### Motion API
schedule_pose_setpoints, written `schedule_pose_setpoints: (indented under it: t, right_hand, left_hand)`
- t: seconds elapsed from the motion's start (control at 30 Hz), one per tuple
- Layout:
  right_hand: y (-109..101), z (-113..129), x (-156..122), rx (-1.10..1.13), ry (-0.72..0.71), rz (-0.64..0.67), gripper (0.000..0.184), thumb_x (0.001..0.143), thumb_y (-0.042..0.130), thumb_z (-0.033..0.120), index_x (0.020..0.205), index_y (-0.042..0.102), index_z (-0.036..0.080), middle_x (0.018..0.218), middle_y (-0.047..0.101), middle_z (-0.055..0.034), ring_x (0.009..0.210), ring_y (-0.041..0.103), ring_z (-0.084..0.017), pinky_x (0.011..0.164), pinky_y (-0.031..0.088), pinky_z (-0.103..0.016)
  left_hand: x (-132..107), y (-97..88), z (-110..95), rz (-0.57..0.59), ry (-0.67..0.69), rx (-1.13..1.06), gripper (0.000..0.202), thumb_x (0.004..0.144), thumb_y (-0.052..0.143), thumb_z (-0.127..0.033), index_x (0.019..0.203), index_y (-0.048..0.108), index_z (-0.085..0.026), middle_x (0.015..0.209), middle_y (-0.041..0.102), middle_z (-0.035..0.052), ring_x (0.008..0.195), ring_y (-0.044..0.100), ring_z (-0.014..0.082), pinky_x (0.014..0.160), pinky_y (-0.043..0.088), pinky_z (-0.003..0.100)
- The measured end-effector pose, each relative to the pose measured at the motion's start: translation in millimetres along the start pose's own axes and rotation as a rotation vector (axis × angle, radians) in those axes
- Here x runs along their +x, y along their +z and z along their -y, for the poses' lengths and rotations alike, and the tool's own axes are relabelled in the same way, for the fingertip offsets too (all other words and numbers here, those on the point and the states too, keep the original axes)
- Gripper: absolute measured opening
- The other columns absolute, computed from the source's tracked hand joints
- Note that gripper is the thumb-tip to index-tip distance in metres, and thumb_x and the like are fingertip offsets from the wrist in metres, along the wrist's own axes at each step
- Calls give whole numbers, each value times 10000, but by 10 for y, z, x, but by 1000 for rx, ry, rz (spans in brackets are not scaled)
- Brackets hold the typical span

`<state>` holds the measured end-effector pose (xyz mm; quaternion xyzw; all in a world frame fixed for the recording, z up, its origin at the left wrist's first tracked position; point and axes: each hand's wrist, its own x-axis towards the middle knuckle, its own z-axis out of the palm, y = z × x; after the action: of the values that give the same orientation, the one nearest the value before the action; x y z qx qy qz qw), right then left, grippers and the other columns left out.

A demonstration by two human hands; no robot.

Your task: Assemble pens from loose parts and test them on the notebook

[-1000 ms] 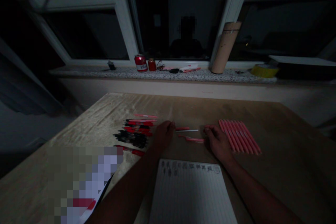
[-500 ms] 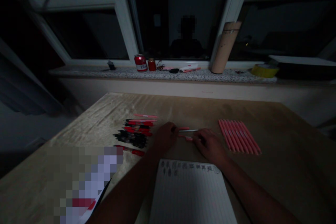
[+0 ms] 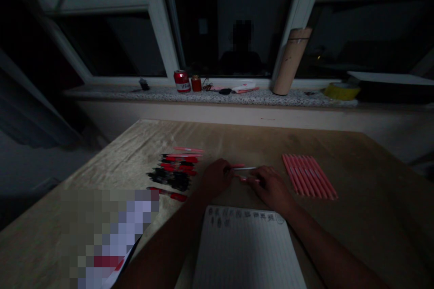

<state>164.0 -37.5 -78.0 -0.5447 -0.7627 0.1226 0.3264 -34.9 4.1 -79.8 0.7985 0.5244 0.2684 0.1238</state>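
Observation:
Over the middle of the table my left hand (image 3: 217,177) is closed, its fingertips bent beside the left end of a pink pen barrel (image 3: 238,165). What those fingers grip is hidden. A thin white refill (image 3: 248,168) lies just below the barrel and reaches toward my right hand (image 3: 272,186). That hand is curled, with thumb and fingers pinched on a small pink pen part (image 3: 243,179) between the two hands. Eight or so capped shapes are too many to count: several pink pens (image 3: 309,176) lie side by side in a neat row to the right.
Red and black pens (image 3: 174,171) are piled left of my hands, with pink pens at the top. A lined notebook (image 3: 249,248) with pen marks lies in front of me. On the windowsill stand a red can (image 3: 182,81), a tall cylinder (image 3: 292,61) and yellow tape (image 3: 342,91).
The small pink part between my hands has shifted slightly right, and more of it shows at my right fingertips. Both hands have moved only a little.

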Motion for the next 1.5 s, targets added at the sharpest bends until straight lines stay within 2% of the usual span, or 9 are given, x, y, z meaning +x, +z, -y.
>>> schedule_pose_setpoints:
  t: [0.13,0.3,0.57,1.03,1.2,1.27,1.4,1.5]
  right_hand:
    - [-23,-25,9,150,100,-60,285,893,403,374,836,615,192,835,645,-52,820,577,-194,734,404,-290]
    - [-53,-22,2,190,211,-68,340,903,360,416,824,600,188,770,647,-35,744,594,-186,671,402,-269]
    - [-70,3,-9,194,214,-71,357,900,344,422,825,596,181,752,643,-37,718,590,-189,644,399,-265]
    - [-81,30,6,186,240,-63,379,897,339,441,817,602,180,732,640,-35,715,589,-188,653,399,-268]
    - [-54,-13,-8,257,260,-77,379,886,355,467,817,603,188,715,632,-23,708,580,-187,642,396,-271]
    - [-31,-66,4,341,299,-125,394,873,365,492,798,606,189,718,635,-27,716,580,-192,651,405,-281]
    - [-10,-188,56,616,451,-352,434,860,358,501,755,616,168,748,661,-71,738,601,-208,705,443,-323]
    - [-23,-234,81,702,526,-399,444,855,352,486,771,628,149,737,671,-95,704,614,-215,697,457,-349]
  left_hand:
    - [12,2,17,-5,-31,-39,159,819,488,-279,772,577,-156,752,596,26,693,533,139,646,369,247]
    - [17,-2,21,-7,-46,-77,212,841,463,-311,743,565,-153,707,579,16,665,521,132,624,351,238]
    - [15,10,45,-19,-14,-61,237,854,440,-329,735,552,-157,711,566,12,667,511,132,624,338,240]
    - [29,6,32,-19,-50,-83,238,839,457,-324,707,562,-156,685,568,12,649,510,128,608,337,236]
    - [22,-6,33,-26,-60,-127,273,856,415,-340,701,550,-161,676,561,8,653,510,131,618,344,244]
    - [26,-23,37,-54,-69,-214,329,883,353,-352,688,538,-162,666,558,7,657,514,131,631,356,248]
    - [60,-54,65,-157,-192,-441,447,904,260,-396,620,515,-164,584,521,8,602,500,127,609,376,249]
    - [88,-66,83,-197,-272,-529,484,899,250,-425,569,495,-169,535,487,6,544,469,121,562,366,250]
